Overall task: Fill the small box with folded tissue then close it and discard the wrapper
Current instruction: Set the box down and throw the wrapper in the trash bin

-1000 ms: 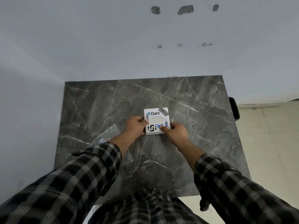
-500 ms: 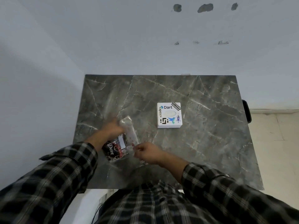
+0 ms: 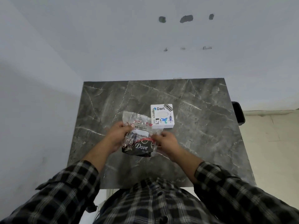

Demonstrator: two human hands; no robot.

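Note:
A small white box [image 3: 162,115] with stickers on its closed lid sits near the middle of the dark marble table [image 3: 202,126]. Just in front of it, both hands hold a crumpled clear plastic tissue wrapper [image 3: 139,135] with a black printed lower part. My left hand [image 3: 117,136] grips the wrapper's left side. My right hand [image 3: 166,143] pinches its right edge. The wrapper's upper right corner overlaps the box's front left corner in view. No loose tissue shows.
The table stands against a pale wall at the back and left. A black object [image 3: 237,113] sits past the table's right edge, above a beige floor [image 3: 271,151]. My plaid sleeves fill the bottom of the view.
Both hands left the box, went to the wrapper at the left, and now hold it up in front of the box. The box stays shut on the table.

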